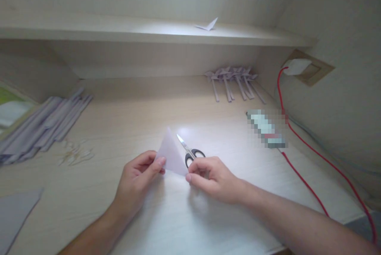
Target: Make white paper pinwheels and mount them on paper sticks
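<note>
Between my two hands is a pale folded paper triangle (172, 154), its tip pointing up and away from me. My left hand (141, 177) grips its left edge, thumb on top and fingers behind. With thumb and forefinger, my right hand (211, 179) pinches the lower right corner. Just beyond the right hand lies a pair of scissors (190, 154) with black handles on the desk, blades toward the far left. The right fingers partly overlap the handles in view.
Rolled paper sticks (44, 128) are piled at left, near small off-white bits (77, 152). Paper pinwheels on sticks (232, 78) rest at the back right. A phone (266, 128) with a red cable (303, 185) lies right. A folded paper (208, 25) sits on the shelf (119, 29); more paper (18, 215) lies front left.
</note>
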`<state>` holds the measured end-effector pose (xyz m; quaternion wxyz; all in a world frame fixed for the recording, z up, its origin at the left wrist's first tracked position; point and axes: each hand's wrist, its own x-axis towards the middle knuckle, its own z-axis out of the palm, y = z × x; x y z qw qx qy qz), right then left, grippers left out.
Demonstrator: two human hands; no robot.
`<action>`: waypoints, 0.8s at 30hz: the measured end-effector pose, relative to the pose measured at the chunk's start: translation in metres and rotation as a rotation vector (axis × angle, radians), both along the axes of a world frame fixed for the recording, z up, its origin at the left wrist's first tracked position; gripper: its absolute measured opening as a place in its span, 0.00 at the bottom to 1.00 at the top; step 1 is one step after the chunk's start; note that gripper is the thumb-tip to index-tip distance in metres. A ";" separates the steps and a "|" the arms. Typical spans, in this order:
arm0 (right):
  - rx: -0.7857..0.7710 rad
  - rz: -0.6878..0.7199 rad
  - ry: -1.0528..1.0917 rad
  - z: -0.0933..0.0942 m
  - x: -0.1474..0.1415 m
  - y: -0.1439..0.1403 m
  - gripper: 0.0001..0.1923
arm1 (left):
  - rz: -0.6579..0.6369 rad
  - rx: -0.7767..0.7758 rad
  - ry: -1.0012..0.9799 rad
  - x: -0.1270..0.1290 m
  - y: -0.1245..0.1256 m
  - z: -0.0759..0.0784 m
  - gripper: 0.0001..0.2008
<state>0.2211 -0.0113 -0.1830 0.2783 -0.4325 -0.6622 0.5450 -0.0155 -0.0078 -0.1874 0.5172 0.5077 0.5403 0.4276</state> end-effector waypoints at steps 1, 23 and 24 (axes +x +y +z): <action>-0.006 -0.007 -0.001 0.000 0.000 -0.001 0.09 | -0.008 0.010 0.000 0.001 -0.001 0.001 0.13; -0.364 -0.130 0.512 -0.004 0.003 0.015 0.19 | -0.165 0.088 -0.189 0.017 -0.018 0.005 0.10; -0.362 -0.121 0.506 -0.004 0.003 0.014 0.19 | -0.160 0.104 -0.153 0.018 -0.018 0.005 0.09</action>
